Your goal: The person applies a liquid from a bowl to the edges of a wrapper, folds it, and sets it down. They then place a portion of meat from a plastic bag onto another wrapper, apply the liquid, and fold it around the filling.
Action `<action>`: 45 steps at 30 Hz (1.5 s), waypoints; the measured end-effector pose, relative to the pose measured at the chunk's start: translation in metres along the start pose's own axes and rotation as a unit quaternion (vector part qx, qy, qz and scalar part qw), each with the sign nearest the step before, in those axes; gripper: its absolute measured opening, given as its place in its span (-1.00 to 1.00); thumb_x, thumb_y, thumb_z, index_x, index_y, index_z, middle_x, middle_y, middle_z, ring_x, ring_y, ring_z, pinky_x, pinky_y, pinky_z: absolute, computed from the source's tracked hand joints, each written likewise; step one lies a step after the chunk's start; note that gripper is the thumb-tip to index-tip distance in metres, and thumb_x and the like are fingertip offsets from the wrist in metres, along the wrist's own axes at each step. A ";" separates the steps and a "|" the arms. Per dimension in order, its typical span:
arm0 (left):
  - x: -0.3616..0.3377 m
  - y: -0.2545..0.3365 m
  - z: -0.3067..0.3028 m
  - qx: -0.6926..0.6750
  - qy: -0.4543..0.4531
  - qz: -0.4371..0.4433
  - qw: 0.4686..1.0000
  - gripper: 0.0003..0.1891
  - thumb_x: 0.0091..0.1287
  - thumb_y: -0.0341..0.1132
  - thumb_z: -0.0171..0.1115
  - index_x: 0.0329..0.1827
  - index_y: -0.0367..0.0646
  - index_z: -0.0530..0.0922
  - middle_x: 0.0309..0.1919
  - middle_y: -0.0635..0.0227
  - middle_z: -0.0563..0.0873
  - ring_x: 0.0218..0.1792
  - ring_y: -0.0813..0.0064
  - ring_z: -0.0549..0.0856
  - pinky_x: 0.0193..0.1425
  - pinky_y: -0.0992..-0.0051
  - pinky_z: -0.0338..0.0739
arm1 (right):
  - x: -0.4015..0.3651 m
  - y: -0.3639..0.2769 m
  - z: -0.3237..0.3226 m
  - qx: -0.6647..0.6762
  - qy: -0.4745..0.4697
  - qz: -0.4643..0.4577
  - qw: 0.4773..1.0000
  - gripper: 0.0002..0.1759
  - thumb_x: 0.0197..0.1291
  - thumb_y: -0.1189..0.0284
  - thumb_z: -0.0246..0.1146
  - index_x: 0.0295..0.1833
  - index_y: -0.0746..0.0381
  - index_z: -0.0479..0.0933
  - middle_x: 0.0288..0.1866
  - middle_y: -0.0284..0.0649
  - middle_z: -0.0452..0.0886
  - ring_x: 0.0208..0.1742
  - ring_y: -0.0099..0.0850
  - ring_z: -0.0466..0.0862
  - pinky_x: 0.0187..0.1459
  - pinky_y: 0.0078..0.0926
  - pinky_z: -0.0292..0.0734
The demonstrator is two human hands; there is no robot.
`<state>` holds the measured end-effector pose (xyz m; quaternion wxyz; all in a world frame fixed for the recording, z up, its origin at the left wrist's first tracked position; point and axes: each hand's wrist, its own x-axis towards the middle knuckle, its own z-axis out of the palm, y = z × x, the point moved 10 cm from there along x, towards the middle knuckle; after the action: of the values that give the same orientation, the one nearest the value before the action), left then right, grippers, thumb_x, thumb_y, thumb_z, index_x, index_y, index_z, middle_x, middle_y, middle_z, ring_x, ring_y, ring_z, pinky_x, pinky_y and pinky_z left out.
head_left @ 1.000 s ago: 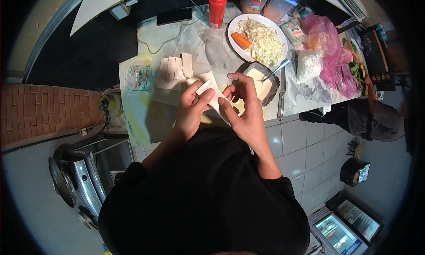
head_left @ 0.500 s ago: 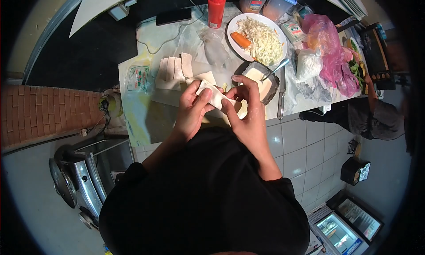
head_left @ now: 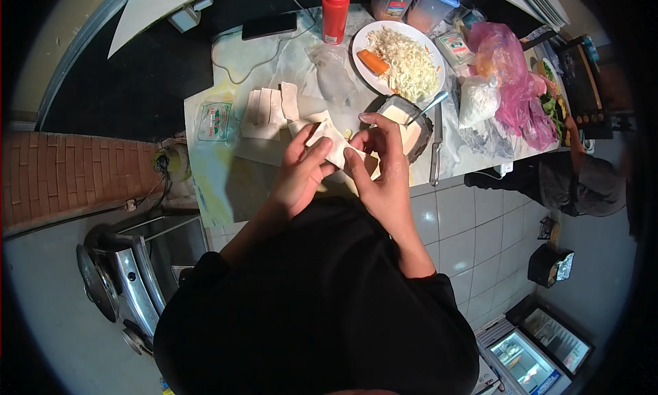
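Note:
Both hands hold a pale folded dough wrapper above the near edge of the table. My left hand is closed on its left end, thumb on top. At the other end my right hand pinches it between thumb and fingers. Whether there is filling inside cannot be seen. Beyond my left hand lie several flat folded wrappers in a row. Just past my right hand stands a dark-rimmed bowl of creamy batter with a spoon in it.
A white plate carries shredded cabbage and an orange carrot piece. Right of the bowl lies a knife. A red squeeze bottle, a phone and a pink plastic bag are farther back. Another person stands at the right.
The wrapper has tilted and shows more of its pale face between my hands. My fingers have shifted slightly along it; the items on the table stay put.

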<state>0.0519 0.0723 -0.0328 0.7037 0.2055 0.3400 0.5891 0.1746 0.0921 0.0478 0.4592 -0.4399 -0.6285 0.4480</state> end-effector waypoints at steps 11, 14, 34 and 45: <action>0.000 -0.019 -0.004 -0.040 -0.031 -0.053 0.997 -0.62 0.56 -0.35 0.06 0.39 -0.21 0.38 0.24 0.25 0.61 0.28 0.40 0.59 0.37 0.25 0.48 | -0.004 0.010 0.004 0.011 -0.002 0.041 0.999 -0.51 0.22 0.66 0.24 0.27 0.24 0.37 -0.32 -0.27 0.52 -0.28 -0.47 0.55 -0.16 -0.50 0.50; 0.001 -0.018 -0.008 -0.017 -0.030 -0.043 0.998 -0.62 0.55 -0.38 0.08 0.39 -0.22 0.39 0.22 0.26 0.63 0.24 0.42 0.61 0.34 0.29 0.51 | -0.003 0.012 0.008 -0.006 -0.004 0.034 0.999 -0.50 0.21 0.65 0.26 0.26 0.24 0.37 -0.31 -0.28 0.50 -0.28 -0.48 0.52 -0.16 -0.51 0.48; 0.002 -0.018 -0.010 -0.034 -0.024 -0.019 0.999 -0.68 0.54 -0.39 0.14 0.30 -0.21 0.48 0.11 0.37 0.66 0.16 0.56 0.63 0.19 0.42 0.52 | 0.009 0.020 0.016 0.067 -0.005 0.032 0.997 -0.49 0.19 0.68 0.27 0.26 0.26 0.35 -0.33 -0.32 0.52 -0.30 -0.56 0.49 -0.16 -0.56 0.44; 0.001 -0.018 -0.010 -0.054 -0.008 0.003 0.998 -0.70 0.62 -0.33 -0.02 0.29 -0.27 0.44 0.08 0.31 0.63 0.16 0.53 0.59 0.27 0.41 0.48 | 0.007 0.014 0.019 0.006 0.021 0.006 1.000 -0.49 0.19 0.65 0.29 0.26 0.27 0.35 -0.36 -0.30 0.52 -0.32 -0.52 0.50 -0.19 -0.53 0.44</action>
<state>0.0574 0.0685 -0.0520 0.7146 0.1731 0.3010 0.6072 0.1564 0.0990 0.0326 0.4726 -0.4503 -0.6130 0.4451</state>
